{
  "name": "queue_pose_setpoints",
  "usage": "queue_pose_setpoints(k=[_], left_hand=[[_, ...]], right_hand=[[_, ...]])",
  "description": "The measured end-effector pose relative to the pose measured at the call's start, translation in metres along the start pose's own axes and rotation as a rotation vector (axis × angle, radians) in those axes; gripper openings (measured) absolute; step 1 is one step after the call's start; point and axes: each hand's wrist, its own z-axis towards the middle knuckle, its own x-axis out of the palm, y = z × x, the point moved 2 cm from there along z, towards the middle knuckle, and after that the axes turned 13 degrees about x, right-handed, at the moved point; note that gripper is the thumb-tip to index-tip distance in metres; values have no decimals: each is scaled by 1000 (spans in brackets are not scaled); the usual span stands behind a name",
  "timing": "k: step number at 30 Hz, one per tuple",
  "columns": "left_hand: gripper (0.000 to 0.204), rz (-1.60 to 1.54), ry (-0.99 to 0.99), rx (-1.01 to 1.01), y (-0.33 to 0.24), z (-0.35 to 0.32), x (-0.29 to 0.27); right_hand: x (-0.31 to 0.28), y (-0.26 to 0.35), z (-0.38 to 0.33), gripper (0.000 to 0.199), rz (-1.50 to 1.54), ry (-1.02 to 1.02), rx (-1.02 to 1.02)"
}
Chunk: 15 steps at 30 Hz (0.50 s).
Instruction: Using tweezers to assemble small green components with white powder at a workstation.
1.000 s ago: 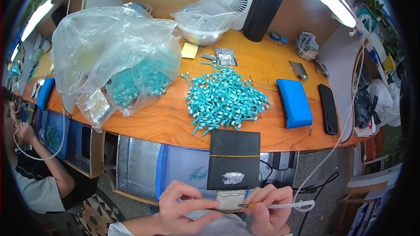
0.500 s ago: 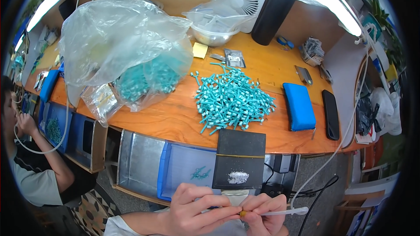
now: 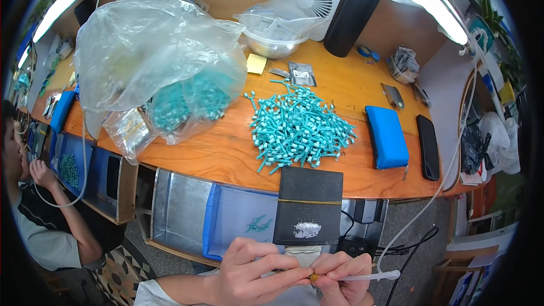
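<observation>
My right hand (image 3: 343,276) is closed around a thin whitish tube (image 3: 368,276) with a yellowish tip (image 3: 314,277); a pale hose joins its far end. My left hand (image 3: 249,275) is closed in a pinch, its fingertips meeting the yellowish tip. What lies between the left fingers is mostly hidden. Just beyond my hands is a black pad (image 3: 310,187) with a rubber band around it, jutting over the table's front edge. On the pad lies a small heap of tiny silvery-white pieces (image 3: 306,229).
A heap of teal sticks with white ends (image 3: 300,127) covers the middle of the table (image 3: 226,147). A clear plastic bag (image 3: 158,51) holds more. A blue case (image 3: 387,137) and a black phone (image 3: 428,147) lie right. An open drawer holds a blue tray (image 3: 238,209). A co-worker (image 3: 48,232) sits left.
Both my hands keep almost the same pose at the yellowish tip. At the left, the co-worker's head and raised hand have shifted slightly.
</observation>
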Motion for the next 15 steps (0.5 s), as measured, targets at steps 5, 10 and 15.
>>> queue_pose_setpoints(k=[5,10,15], left_hand=[[25,-16,2,15,-1,1,0],[25,-31,1,17,1,0,-1],[25,-17,9,18,0,1,-2]], right_hand=[[-1,0,0,22,6,22,-9],[-1,-1,0,22,0,36,-3],[-1,0,1,22,-10,45,-12]])
